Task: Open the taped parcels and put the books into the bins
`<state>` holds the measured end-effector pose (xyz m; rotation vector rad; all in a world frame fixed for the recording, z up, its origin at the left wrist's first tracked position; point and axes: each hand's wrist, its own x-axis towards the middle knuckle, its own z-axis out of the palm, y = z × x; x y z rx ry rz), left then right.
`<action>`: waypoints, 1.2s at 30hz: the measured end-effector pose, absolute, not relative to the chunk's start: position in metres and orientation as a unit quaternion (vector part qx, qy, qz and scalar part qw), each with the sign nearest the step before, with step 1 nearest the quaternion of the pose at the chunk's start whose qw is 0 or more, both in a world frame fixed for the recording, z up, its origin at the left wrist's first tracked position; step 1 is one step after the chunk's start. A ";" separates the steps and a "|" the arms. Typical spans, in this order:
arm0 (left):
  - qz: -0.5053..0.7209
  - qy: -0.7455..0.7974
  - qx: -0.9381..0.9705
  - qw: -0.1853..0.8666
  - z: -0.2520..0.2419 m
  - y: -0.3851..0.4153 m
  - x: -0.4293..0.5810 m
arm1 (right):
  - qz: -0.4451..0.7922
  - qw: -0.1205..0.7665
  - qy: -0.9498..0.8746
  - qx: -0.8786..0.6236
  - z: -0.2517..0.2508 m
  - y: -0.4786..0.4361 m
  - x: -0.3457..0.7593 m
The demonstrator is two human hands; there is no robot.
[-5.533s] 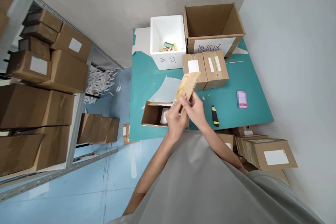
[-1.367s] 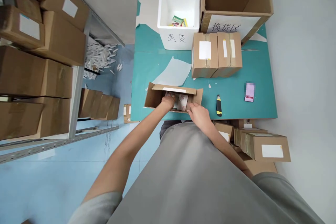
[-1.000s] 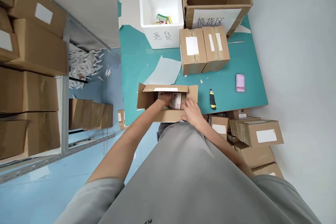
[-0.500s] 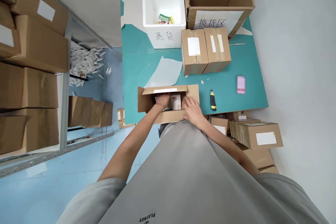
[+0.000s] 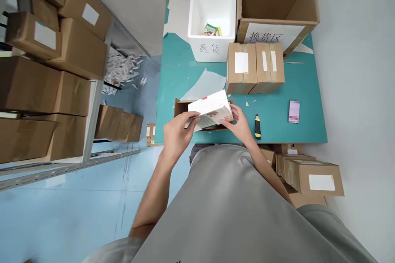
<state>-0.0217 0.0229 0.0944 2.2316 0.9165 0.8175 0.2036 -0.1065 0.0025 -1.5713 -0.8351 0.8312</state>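
A white printed carton (image 5: 210, 104) with small red marks is held between my two hands, tilted above an open cardboard box (image 5: 180, 107) at the table's near edge. My left hand (image 5: 180, 131) pinches the carton's left end between thumb and fingers. At its right end, my right hand (image 5: 238, 122) grips with thumb below and fingers against the side. The carton hides most of the cardboard box's inside.
On the green table (image 5: 299, 78) stand a white foam bin (image 5: 212, 49) with packets inside, a large open carton (image 5: 279, 28) and two taped boxes (image 5: 241, 70). A utility knife (image 5: 257, 127) and a phone (image 5: 293, 111) lie right. Shelved boxes (image 5: 77, 45) fill the left.
Both hands have come up out of the cardboard box with the white printed carton, now above the opening. My right hand has left the box's flap for the carton. The view has shifted left.
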 end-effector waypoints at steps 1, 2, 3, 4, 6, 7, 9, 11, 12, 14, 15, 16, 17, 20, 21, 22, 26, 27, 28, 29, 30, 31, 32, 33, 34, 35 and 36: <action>0.336 0.351 0.810 0.328 0.105 0.023 -0.020 | 0.361 0.601 -0.335 -0.629 0.013 -0.103 0.203; 0.360 0.355 0.781 0.367 0.113 0.025 -0.018 | 0.363 0.637 -0.325 -0.597 0.023 -0.099 0.201; 0.379 0.355 0.753 0.405 0.118 0.026 -0.014 | 0.360 0.665 -0.320 -0.571 0.035 -0.094 0.199; 0.395 0.351 0.728 0.436 0.120 0.027 -0.010 | 0.352 0.686 -0.319 -0.551 0.046 -0.089 0.197; 0.428 0.347 0.701 0.453 0.119 0.030 0.000 | 0.329 0.717 -0.315 -0.527 0.066 -0.079 0.193; 0.441 0.350 0.699 0.441 0.117 0.031 0.005 | 0.317 0.729 -0.310 -0.520 0.074 -0.074 0.193; 0.449 0.358 0.693 0.435 0.112 0.034 0.012 | 0.303 0.750 -0.292 -0.510 0.084 -0.064 0.194; 0.410 0.357 0.671 0.503 0.109 0.036 0.017 | 0.302 0.764 -0.269 -0.503 0.087 -0.055 0.200; 0.376 0.351 0.655 0.554 0.108 0.037 0.019 | 0.305 0.766 -0.262 -0.502 0.086 -0.051 0.204; 0.323 0.335 0.627 0.625 0.108 0.039 0.022 | 0.305 0.763 -0.258 -0.509 0.082 -0.044 0.213; 0.314 0.331 0.622 0.636 0.108 0.039 0.024 | 0.300 0.758 -0.262 -0.517 0.079 -0.042 0.218; 0.319 0.329 0.621 0.636 0.109 0.038 0.026 | 0.291 0.751 -0.268 -0.529 0.077 -0.040 0.222; 0.332 0.331 0.620 0.629 0.109 0.037 0.028 | 0.277 0.740 -0.275 -0.548 0.075 -0.040 0.225; 0.372 0.360 0.631 0.578 0.109 0.030 0.038 | 0.218 0.700 -0.289 -0.615 0.073 -0.043 0.224; 0.386 0.371 0.639 0.553 0.108 0.026 0.042 | 0.214 0.691 -0.295 -0.625 0.074 -0.046 0.219; 0.399 0.376 0.651 0.525 0.107 0.021 0.045 | 0.225 0.687 -0.302 -0.622 0.076 -0.048 0.213; 0.420 0.306 0.750 0.409 0.102 0.005 0.054 | 0.298 0.700 -0.325 -0.562 0.084 -0.054 0.188; 0.408 0.276 0.779 0.388 0.100 0.004 0.055 | 0.294 0.705 -0.317 -0.562 0.085 -0.054 0.186; 0.392 0.252 0.802 0.373 0.099 0.004 0.055 | 0.287 0.710 -0.303 -0.567 0.086 -0.055 0.187; 0.375 0.238 0.817 0.368 0.097 0.005 0.055 | 0.284 0.713 -0.286 -0.573 0.086 -0.054 0.189; 0.356 0.234 0.825 0.371 0.095 0.007 0.055 | 0.286 0.715 -0.270 -0.579 0.084 -0.054 0.192; 0.337 0.239 0.828 0.380 0.092 0.009 0.055 | 0.292 0.713 -0.257 -0.583 0.081 -0.052 0.196; 0.320 0.250 0.826 0.390 0.089 0.011 0.056 | 0.299 0.710 -0.248 -0.587 0.076 -0.050 0.200; 0.302 0.263 0.823 0.402 0.085 0.012 0.057 | 0.307 0.703 -0.241 -0.594 0.071 -0.047 0.204; 0.286 0.273 0.819 0.415 0.080 0.013 0.058 | 0.315 0.695 -0.235 -0.602 0.065 -0.044 0.207; 0.272 0.280 0.814 0.430 0.074 0.013 0.059 | 0.322 0.688 -0.228 -0.609 0.058 -0.041 0.208; 0.262 0.283 0.806 0.448 0.069 0.013 0.061 | 0.328 0.685 -0.221 -0.612 0.052 -0.038 0.209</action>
